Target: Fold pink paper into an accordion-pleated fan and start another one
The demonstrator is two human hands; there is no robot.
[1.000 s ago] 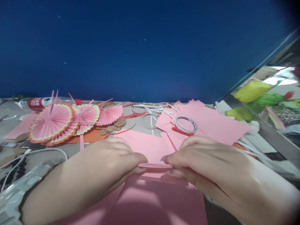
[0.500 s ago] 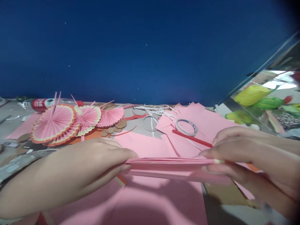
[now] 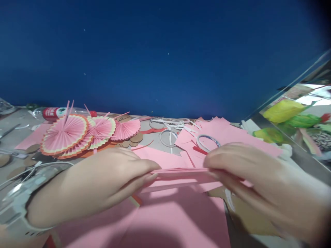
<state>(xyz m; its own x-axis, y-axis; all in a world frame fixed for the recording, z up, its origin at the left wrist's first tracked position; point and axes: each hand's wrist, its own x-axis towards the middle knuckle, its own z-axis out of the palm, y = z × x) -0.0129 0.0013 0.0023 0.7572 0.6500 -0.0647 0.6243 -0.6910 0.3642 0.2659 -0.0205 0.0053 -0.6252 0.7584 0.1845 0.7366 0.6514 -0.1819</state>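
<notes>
A strip of pink paper [image 3: 183, 171], folded into thin stacked layers, stretches level between my two hands. My left hand [image 3: 121, 172] pinches its left end between thumb and fingers. At the other end my right hand [image 3: 240, 172] grips the layers, hiding that end. Below the strip lies a larger pink sheet [image 3: 176, 213], shaded by my hands. Behind it are more pink sheets [image 3: 219, 125] in a loose pile, with a tape roll [image 3: 208, 142] on top and a red strip partly covered by my right hand.
Pleated pink paper fans [image 3: 64, 132] on sticks stand at the back left, before a plastic bottle [image 3: 51, 113] with a red label. Cardboard discs [image 3: 136, 138] and another tape roll [image 3: 167, 137] lie mid-table. A blue partition [image 3: 160, 62] rises behind; yellow and green items [image 3: 284, 111] sit right.
My right hand has slid left along the folded paper, closer to my left hand, and now covers part of the red strip. The view has shifted slightly.
</notes>
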